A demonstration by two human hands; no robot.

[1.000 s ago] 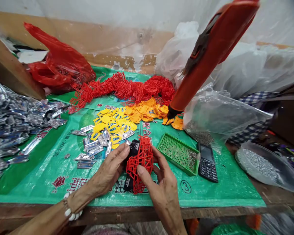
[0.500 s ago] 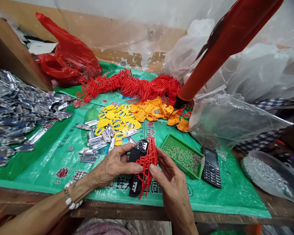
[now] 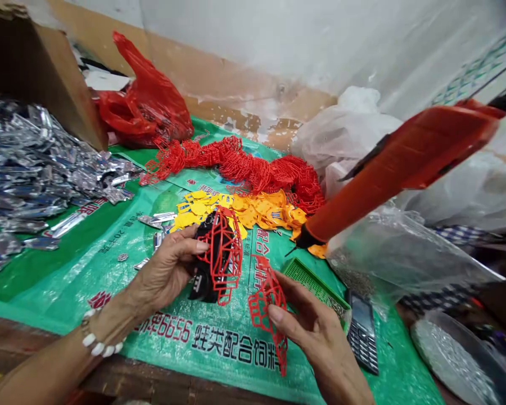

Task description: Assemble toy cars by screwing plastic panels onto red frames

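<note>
My left hand (image 3: pixel 168 264) is closed on a black plastic piece (image 3: pixel 202 286) with white marks, its thumb on top. A red lattice frame (image 3: pixel 231 261) lies against that piece, on the side facing my right hand. My right hand (image 3: pixel 316 326) pinches a second red lattice frame (image 3: pixel 259 309) between thumb and fingers, apart from the black piece. Both hands are above the green printed sheet (image 3: pixel 160 349). Just behind the black piece are yellow pieces (image 3: pixel 189 219) and orange pieces (image 3: pixel 259 208).
A long heap of red lattice frames (image 3: pixel 253 171) lies behind. An orange tool with a pointed tip (image 3: pixel 362 180) slants in from the right. Nearby are a green tray (image 3: pixel 303 278), a keypad phone (image 3: pixel 362 332) and a clear bowl (image 3: pixel 451 354). Silver pieces (image 3: pixel 46 163) pile up left.
My hands have moved apart. The second red frame has come away to the right in my right hand. My left hand has lifted the black piece and other frame up and left. The view has shifted.
</note>
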